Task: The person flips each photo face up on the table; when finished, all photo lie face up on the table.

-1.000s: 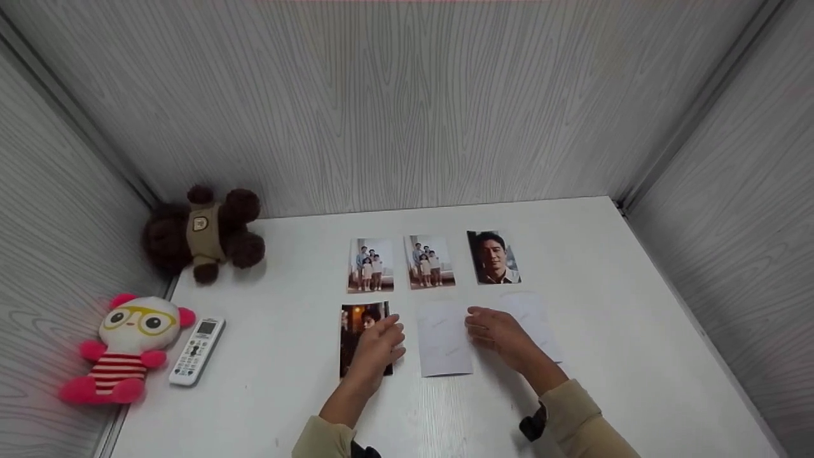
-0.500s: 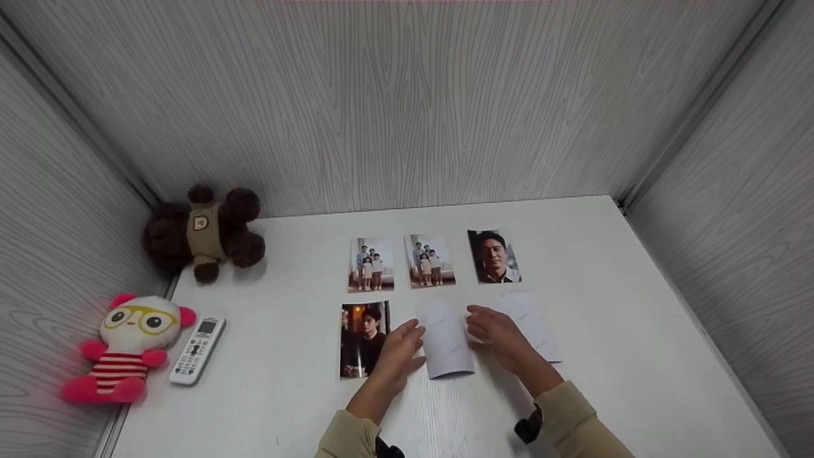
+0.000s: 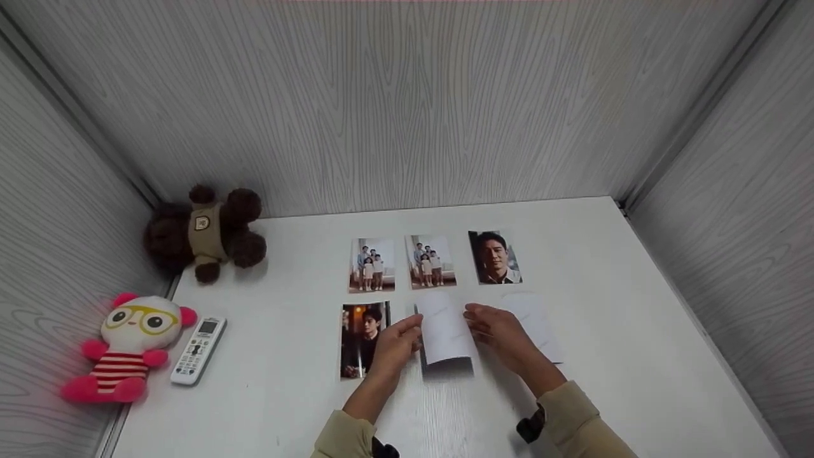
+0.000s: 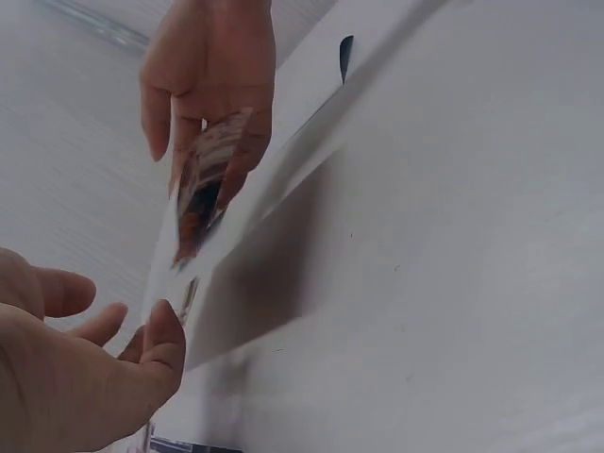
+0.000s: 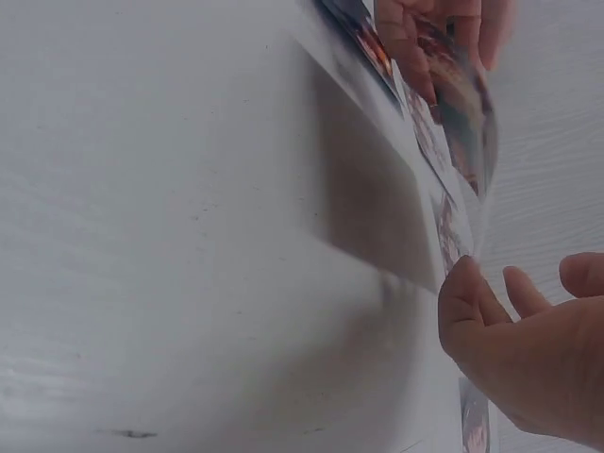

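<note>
A photo print (image 3: 445, 327), white back up, is raised off the white table (image 3: 286, 407) and bowed, its shadow falling below. My left hand (image 3: 395, 346) holds its left edge between thumb and fingers. At the opposite edge, my right hand (image 3: 505, 334) grips it with the fingertips. Both wrist views show the curved print (image 4: 209, 179) from low down, its coloured picture side underneath. Left of the hands lies a face-up photo of a person in dark clothes (image 3: 362, 346). A second white-backed print (image 3: 534, 324) lies partly behind my right hand.
Behind the hands, two matching family photos (image 3: 372, 265) and a portrait photo (image 3: 495, 257) form a row. On the left are a brown teddy bear (image 3: 206, 232), a pink-and-white panda plush (image 3: 130, 346) and a white remote control (image 3: 198, 351). Grey wood-grain panels (image 3: 407, 108) enclose the table.
My left hand has moved right, off the dark photo, to the middle print's left edge. That print has bowed and come up from the table between both hands.
</note>
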`<state>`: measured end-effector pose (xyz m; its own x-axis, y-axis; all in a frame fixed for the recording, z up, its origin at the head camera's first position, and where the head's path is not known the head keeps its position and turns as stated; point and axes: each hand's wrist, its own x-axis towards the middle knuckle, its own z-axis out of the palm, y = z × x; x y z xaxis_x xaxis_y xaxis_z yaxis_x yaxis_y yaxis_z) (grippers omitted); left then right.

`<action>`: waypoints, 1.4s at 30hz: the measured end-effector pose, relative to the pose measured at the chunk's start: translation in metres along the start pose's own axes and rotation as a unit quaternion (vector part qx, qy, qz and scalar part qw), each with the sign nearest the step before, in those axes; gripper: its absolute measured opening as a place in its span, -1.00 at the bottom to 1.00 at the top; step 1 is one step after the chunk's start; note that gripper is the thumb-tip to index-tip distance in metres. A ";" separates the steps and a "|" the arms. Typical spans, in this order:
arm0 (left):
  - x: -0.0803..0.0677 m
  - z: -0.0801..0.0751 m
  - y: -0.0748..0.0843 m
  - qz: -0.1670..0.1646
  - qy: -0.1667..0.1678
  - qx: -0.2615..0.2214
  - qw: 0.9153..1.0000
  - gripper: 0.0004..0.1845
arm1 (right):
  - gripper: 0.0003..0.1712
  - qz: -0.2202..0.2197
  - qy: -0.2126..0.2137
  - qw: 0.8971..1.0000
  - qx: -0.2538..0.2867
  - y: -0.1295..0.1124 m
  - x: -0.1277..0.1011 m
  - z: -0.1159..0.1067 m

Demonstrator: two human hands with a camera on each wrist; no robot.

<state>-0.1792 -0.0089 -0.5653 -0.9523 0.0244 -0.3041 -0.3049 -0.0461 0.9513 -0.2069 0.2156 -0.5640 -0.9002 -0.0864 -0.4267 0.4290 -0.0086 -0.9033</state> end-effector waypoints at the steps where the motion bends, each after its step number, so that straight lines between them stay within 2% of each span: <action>1: 0.000 -0.001 0.000 0.012 0.004 0.009 1.000 -0.61 | -0.53 -0.003 0.002 1.000 0.005 -0.001 0.000 0.000; 8: 0.002 -0.005 -0.001 0.098 0.045 0.089 0.990 -0.62 | -0.59 -0.035 -0.016 0.999 0.025 -0.003 -0.001 0.000; 14: 0.002 -0.007 0.000 0.118 0.068 0.091 0.987 -0.67 | -0.57 -0.046 -0.029 0.998 0.027 -0.004 0.001 -0.001; 18: 0.003 -0.008 0.000 0.114 0.069 0.087 0.987 -0.71 | -0.57 -0.046 -0.020 0.998 0.032 -0.004 0.002 0.002; 24: 0.003 -0.009 0.000 0.085 0.082 0.089 0.989 -0.75 | -0.52 -0.051 -0.031 0.996 0.069 -0.004 0.001 0.006; 31: 0.003 -0.009 -0.001 0.108 0.102 0.113 0.982 -0.69 | -0.55 -0.050 -0.009 0.998 0.032 -0.004 0.002 0.008; 33: 0.002 -0.010 -0.001 0.105 0.097 0.108 0.984 -0.70 | -0.58 -0.049 0.000 0.999 0.016 -0.003 0.003 0.008; 37: 0.001 -0.008 -0.002 0.073 0.069 0.082 0.992 -0.65 | -0.60 -0.054 0.008 0.998 -0.006 -0.002 0.001 0.009; 42: 0.000 -0.004 -0.003 0.038 0.036 0.046 0.998 -0.60 | -0.57 -0.057 0.002 0.998 0.001 -0.001 0.000 0.010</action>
<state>-0.1785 -0.0125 -0.5688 -0.9720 -0.0485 -0.2297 -0.2320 0.0474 0.9716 -0.2063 0.2055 -0.5627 -0.9434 -0.0798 -0.3218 0.3244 -0.0208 -0.9457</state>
